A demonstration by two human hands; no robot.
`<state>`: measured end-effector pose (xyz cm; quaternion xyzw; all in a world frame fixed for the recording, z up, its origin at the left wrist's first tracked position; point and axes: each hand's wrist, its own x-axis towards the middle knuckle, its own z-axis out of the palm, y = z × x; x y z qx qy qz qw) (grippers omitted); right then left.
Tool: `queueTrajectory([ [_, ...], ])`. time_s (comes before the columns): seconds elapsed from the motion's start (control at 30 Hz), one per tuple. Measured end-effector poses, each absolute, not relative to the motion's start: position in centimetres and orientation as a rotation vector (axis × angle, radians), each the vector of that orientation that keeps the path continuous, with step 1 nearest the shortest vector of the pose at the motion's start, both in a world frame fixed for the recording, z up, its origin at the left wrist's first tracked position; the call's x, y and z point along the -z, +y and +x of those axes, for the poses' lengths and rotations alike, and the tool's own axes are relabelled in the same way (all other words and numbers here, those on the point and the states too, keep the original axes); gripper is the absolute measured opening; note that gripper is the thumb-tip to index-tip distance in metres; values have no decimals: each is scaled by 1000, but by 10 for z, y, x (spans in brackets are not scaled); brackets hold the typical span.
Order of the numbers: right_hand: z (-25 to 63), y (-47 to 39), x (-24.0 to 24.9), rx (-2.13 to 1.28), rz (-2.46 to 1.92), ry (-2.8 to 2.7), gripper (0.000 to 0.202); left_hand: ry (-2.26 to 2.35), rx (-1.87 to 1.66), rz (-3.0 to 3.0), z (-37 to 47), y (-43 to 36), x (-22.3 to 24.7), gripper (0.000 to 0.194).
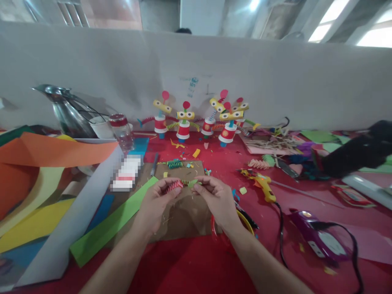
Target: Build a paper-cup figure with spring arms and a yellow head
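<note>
Over the brown cutting board [183,222], my left hand [157,202] is closed around a pink-and-green folded paper spring [175,186]. My right hand [216,200] pinches a small light-green paper piece [192,183] at the spring's other end. How the two join is too small to tell. Just beyond my fingers lies a teal-and-yellow paper spring [174,163]. To its left rests a grey pen-like tool [154,164]. A long green paper strip [113,222] runs beside my left forearm. Partly hidden by my right wrist are scissors with red and yellow handles [245,222].
Several paper-cup robot figures [183,128] stand along the partition. At right are a yellow glue gun [265,185], its cord and a purple device [318,237]. On the left sit a box of coloured paper [101,175], a glass jar [122,132] and a steel jug [69,114].
</note>
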<state>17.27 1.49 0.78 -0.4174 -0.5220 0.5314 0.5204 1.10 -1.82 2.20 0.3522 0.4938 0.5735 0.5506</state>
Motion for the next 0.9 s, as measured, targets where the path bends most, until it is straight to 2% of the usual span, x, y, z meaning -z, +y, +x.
queueTrajectory([
  [0.1,170,6,-15,-1183,-987,-1289,15,1157,-1337,848,14,-19,-20,26],
  [0.2,168,-2,-16,-940,-985,-1468,5,1172,-1340,878,17,-20,-19,24],
  [0.3,167,-8,-15,-688,-950,-1605,10,1189,-1371,914,19,-20,-21,21],
  [0.4,167,-11,-14,-588,-930,-1621,12,1186,-1390,920,20,-21,-22,19],
  [0.57,177,5,-9,-785,-1110,-1577,6,1221,-1390,901,16,-21,-20,19],
  [0.7,186,23,-2,-1066,-1298,-1972,14,1228,-1384,770,12,-18,-20,24],
  [0.8,194,33,-8,-789,-1441,-2147,14,1199,-1347,610,9,-15,-21,23],
  [0.9,227,45,-24,-381,-1801,-2010,14,1201,-1318,488,5,-12,-22,21],
])
